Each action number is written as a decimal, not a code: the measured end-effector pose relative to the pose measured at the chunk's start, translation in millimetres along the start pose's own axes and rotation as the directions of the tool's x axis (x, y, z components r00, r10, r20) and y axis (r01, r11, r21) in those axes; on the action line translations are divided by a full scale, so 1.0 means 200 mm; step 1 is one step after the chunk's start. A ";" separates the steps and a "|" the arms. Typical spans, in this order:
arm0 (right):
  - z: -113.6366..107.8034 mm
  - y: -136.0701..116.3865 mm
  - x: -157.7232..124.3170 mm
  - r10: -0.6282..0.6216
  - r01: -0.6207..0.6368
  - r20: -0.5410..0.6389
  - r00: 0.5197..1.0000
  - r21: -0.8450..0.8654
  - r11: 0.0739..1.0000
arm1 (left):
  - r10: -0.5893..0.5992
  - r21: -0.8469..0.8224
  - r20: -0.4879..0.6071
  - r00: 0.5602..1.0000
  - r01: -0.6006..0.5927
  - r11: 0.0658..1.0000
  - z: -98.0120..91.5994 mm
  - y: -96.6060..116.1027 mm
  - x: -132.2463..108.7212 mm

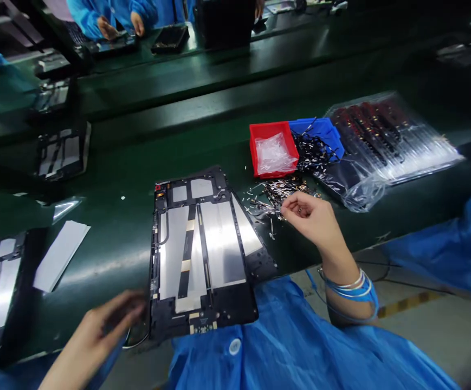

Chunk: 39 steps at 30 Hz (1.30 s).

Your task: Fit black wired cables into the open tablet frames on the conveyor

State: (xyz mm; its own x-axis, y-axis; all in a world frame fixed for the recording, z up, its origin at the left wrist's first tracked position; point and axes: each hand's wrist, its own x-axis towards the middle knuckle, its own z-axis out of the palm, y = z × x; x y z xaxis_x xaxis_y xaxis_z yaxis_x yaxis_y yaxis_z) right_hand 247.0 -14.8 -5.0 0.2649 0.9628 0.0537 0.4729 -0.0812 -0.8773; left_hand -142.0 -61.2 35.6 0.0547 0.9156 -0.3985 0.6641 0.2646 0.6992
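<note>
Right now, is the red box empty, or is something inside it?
It is not empty. The red plastic bin has a crumpled clear plastic bag inside, filling most of it.

The person wears a loose, glossy blue smock [300, 352] of thin, crinkled material, fastened with a round white snap button [235, 346]. A blue sleeve [105, 365] shows near the bare left hand [92, 338]. Above the bare right hand [308, 219], a blue wrist strap [351, 290] with white banding circles the wrist, and a thin blue cord [311, 284] trails from it.
</note>
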 end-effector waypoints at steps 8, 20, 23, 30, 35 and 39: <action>0.06 -0.23 0.02 -0.079 0.038 0.097 0.992 0.374 0.927 | 0.140 -0.226 0.203 0.969 -0.093 0.970 0.16 0.13 0.05; 0.25 -0.46 0.03 -0.212 0.177 0.037 0.977 0.420 0.890 | 0.830 0.457 -0.184 0.526 -0.702 0.546 0.41 0.71 0.36; 0.26 -0.46 0.04 -0.228 0.216 -0.027 0.973 0.435 0.874 | 0.792 0.238 -0.174 0.586 -0.755 0.611 0.42 0.73 0.38; 0.26 -0.44 0.05 -0.271 0.285 -0.089 0.959 0.315 0.905 | 0.604 -0.456 0.054 0.795 -0.519 0.723 0.36 0.72 0.39; 0.25 -0.46 0.03 -0.555 0.559 -0.095 0.826 0.018 0.829 | 0.622 -0.359 0.022 0.783 -0.574 0.736 0.35 0.72 0.42; 0.21 -0.44 0.09 -0.651 0.638 -0.073 0.756 -0.141 0.757 | 0.639 -0.336 0.093 0.763 -0.580 0.742 0.34 0.72 0.45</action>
State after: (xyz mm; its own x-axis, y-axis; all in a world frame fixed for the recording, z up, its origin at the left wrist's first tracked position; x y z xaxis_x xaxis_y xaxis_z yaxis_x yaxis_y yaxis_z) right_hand 174.4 21.1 53.9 -0.0460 0.7617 0.6463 0.6453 0.5165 -0.5628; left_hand 9.4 38.5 59.9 0.5357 0.8398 0.0877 0.2104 -0.2334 0.9494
